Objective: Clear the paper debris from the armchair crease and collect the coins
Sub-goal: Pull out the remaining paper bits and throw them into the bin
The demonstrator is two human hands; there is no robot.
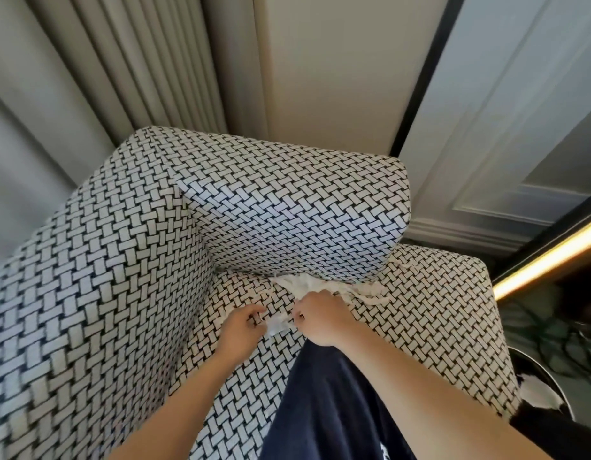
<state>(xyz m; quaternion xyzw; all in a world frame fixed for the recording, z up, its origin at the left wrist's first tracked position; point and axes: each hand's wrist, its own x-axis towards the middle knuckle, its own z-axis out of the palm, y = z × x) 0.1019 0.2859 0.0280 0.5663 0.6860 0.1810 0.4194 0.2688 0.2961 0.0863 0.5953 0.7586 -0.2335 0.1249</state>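
Paper debris (307, 283), white and shredded, lies bunched in the crease (244, 271) where the seat of the armchair (121, 260) meets an upright cushion (287, 210), with loose strands trailing onto the seat. The left hand (244, 325) pinches one end of a paper strip (277, 324); the right hand (317, 315), fingers curled, grips the other end just beside the heap. No coins are visible. To do this step well, gather the shreds into one bundle before lifting and draw slowly so thin strands do not tear. Then probe the opened crease, where coins probably sit.
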